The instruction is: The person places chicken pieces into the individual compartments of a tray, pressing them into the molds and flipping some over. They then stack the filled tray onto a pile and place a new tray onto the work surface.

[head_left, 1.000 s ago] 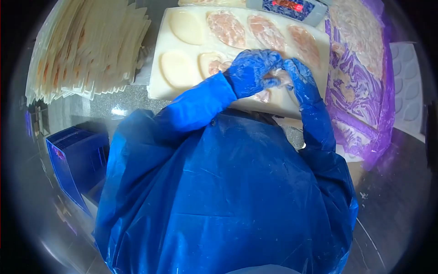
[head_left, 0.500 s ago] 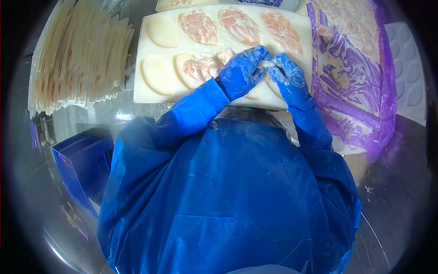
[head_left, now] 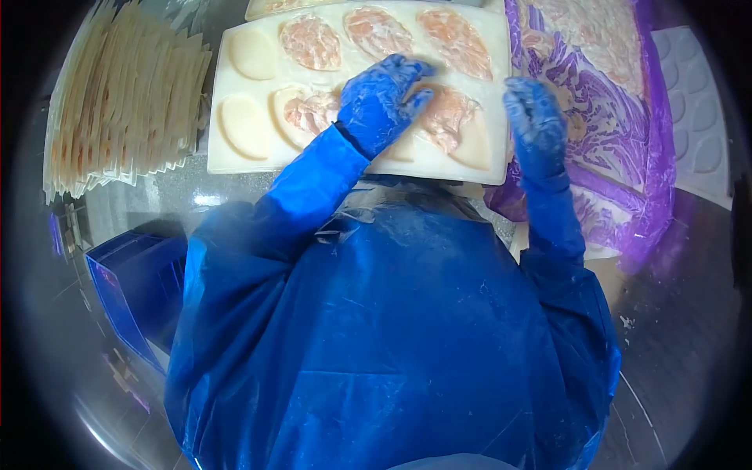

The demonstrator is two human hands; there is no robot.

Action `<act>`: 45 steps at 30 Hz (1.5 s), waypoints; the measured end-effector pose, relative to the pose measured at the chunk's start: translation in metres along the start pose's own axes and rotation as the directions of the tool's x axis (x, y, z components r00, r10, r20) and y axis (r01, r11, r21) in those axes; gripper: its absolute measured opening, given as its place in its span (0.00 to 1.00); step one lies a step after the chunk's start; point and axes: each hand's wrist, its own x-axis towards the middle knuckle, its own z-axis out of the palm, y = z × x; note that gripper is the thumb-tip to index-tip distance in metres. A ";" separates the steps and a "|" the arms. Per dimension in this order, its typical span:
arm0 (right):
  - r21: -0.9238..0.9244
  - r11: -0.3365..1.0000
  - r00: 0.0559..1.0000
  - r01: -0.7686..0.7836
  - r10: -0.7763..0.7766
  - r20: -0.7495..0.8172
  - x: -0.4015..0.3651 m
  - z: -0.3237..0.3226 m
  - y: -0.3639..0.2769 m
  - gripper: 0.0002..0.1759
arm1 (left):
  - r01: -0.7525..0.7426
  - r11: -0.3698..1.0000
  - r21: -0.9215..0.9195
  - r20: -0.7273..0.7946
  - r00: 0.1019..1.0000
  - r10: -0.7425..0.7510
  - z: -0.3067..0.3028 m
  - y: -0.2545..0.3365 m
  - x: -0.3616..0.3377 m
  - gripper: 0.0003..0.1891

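Note:
A white moulded tray [head_left: 356, 163] with leaf-shaped hollows lies in front of me. My left hand [head_left: 381, 103], in a blue glove, is over its middle with fingers apart and thumb out, holding nothing. Just right of it, a piece of raw chicken [head_left: 450, 117] lies loosely over a front hollow. Left of the wrist, another chicken piece [head_left: 310, 111] partly fills its hollow. Three flattened chicken pieces, one at the right end [head_left: 455, 43], fill hollows in the back row. My right hand [head_left: 536, 117], gloved and slightly blurred, is beyond the tray's right edge with fingers bent; its grip is unclear.
Right of the tray, a purple plastic liner [head_left: 662, 149] surrounds a mass of raw chicken [head_left: 599, 35]. Another hollowed tray [head_left: 699, 110] lies farther right. A stack of thin, pale trays [head_left: 121, 102] stands at left, above a blue bin [head_left: 137, 282].
My hands have parted: the right has moved right, off the tray, and the left slightly left. The chicken piece they were working on now shows in the front row. The view has shifted slightly.

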 end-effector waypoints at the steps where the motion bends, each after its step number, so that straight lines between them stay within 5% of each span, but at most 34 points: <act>1: 0.004 1.000 1.000 -0.008 0.008 0.003 -0.009 0.009 -0.006 0.08 | -0.107 0.992 0.065 0.069 0.992 0.103 0.005 -0.001 0.003 0.15; 2: -0.019 0.991 0.985 0.130 -0.127 0.121 -0.019 0.020 -0.014 0.07 | -0.216 0.969 0.122 0.142 0.970 0.199 0.009 0.000 0.004 0.15; 3: -0.024 0.962 0.936 0.273 -0.260 0.237 -0.025 0.025 -0.018 0.06 | -0.157 0.973 0.168 0.274 0.956 0.107 0.011 0.003 0.003 0.14; 6: -0.177 0.864 0.817 0.471 -0.351 0.457 -0.039 0.011 -0.021 0.09 | -0.210 0.906 0.367 0.213 0.967 0.137 0.002 -0.011 0.011 0.14; 8: -0.220 0.877 0.851 0.427 -0.308 0.425 -0.046 0.000 -0.022 0.12 | -0.109 0.890 0.443 0.245 0.970 -0.003 0.003 -0.004 0.002 0.15; 10: -0.306 0.890 0.911 0.337 -0.226 0.345 -0.046 -0.008 -0.025 0.18 | -0.214 0.910 0.354 0.131 0.975 0.178 0.009 0.012 -0.015 0.16; 11: -0.269 0.886 0.896 0.377 -0.276 0.349 -0.045 -0.003 -0.032 0.19 | -0.328 0.842 0.428 0.395 0.906 0.153 0.011 0.023 -0.021 0.18; 12: -0.268 0.885 0.895 0.379 -0.277 0.350 -0.048 -0.003 -0.033 0.19 | -0.326 0.842 0.429 0.393 0.907 0.151 0.013 0.019 -0.024 0.18; 15: -0.200 0.902 0.804 0.384 -0.220 0.553 -0.061 -0.008 -0.028 0.22 | -0.264 0.958 -0.111 0.374 0.882 0.286 -0.004 -0.001 -0.030 0.23; 18: -0.270 0.910 0.883 0.314 -0.175 0.435 -0.061 -0.010 -0.035 0.23 | -0.260 0.956 0.134 0.296 0.931 0.212 -0.014 0.012 -0.036 0.25; 20: -0.281 0.903 0.883 0.324 -0.183 0.431 -0.064 -0.003 -0.042 0.24 | -0.237 0.968 0.087 0.282 0.937 0.204 -0.008 0.020 -0.037 0.28; 23: -0.273 0.850 0.772 0.450 -0.217 0.598 -0.085 -0.002 -0.028 0.24 | -0.327 0.929 0.173 0.480 0.852 0.210 -0.008 0.011 -0.042 0.29; 26: -0.310 0.833 0.826 0.459 -0.272 0.493 -0.084 -0.020 -0.011 0.25 | -0.218 0.948 0.233 0.400 0.910 0.111 -0.012 0.018 -0.048 0.29; 27: -0.274 0.879 0.853 0.390 -0.233 0.466 -0.074 -0.020 -0.022 0.27 | 0.023 0.927 -0.374 0.421 0.895 0.148 -0.004 0.020 -0.050 0.29; 28: -0.271 0.879 0.853 0.391 -0.235 0.466 -0.066 -0.014 -0.032 0.27 | 0.458 0.569 -0.683 0.537 0.843 -0.033 0.002 0.028 -0.056 0.29; 29: -0.269 0.888 0.863 0.373 -0.225 0.453 -0.058 -0.005 -0.041 0.29 | 0.122 0.898 -0.423 0.433 0.898 0.082 0.004 0.033 -0.059 0.29; 30: -0.256 0.896 0.870 0.362 -0.226 0.439 -0.051 0.006 -0.046 0.30 | -0.238 0.971 -0.020 0.385 0.895 0.227 0.000 0.034 -0.062 0.28; 32: -0.279 0.855 0.798 0.438 -0.226 0.559 -0.066 0.009 -0.030 0.33 | -0.224 0.974 -0.028 0.358 0.907 0.219 -0.020 0.023 -0.064 0.26; 34: -0.455 0.786 0.817 0.419 -0.109 0.566 -0.070 -0.001 -0.026 0.34 | 0.129 0.922 -0.365 0.265 0.964 -0.031 -0.038 0.004 -0.067 0.24; 35: -0.506 0.744 0.823 0.436 -0.103 0.559 -0.059 -0.005 -0.040 0.33 | 0.038 0.925 -0.379 0.117 0.993 0.007 -0.058 -0.010 -0.061 0.20; 36: -0.503 0.746 0.821 0.436 -0.102 0.562 -0.052 0.000 -0.049 0.33 | -0.014 0.970 0.244 -0.034 0.999 0.023 -0.069 -0.011 -0.060 0.14; 39: -0.137 0.892 0.846 0.431 -0.347 0.405 -0.013 0.046 -0.082 0.27 | 0.056 0.962 0.266 0.076 0.994 -0.079 -0.074 -0.047 -0.066 0.12; 40: -0.136 0.889 0.842 0.438 -0.352 0.409 -0.009 0.071 -0.089 0.27 | 0.049 0.960 0.274 0.157 0.983 -0.096 -0.074 -0.050 -0.064 0.14; 42: -0.193 0.910 0.739 0.367 -0.159 0.655 -0.013 0.112 -0.090 0.23 | 0.046 0.958 0.283 0.231 0.966 -0.115 -0.078 -0.053 -0.064 0.15; 45: -0.165 0.929 0.808 0.331 -0.189 0.558 -0.013 0.120 -0.083 0.17 | -0.003 0.978 0.207 0.089 0.996 -0.016 -0.085 -0.038 -0.064 0.17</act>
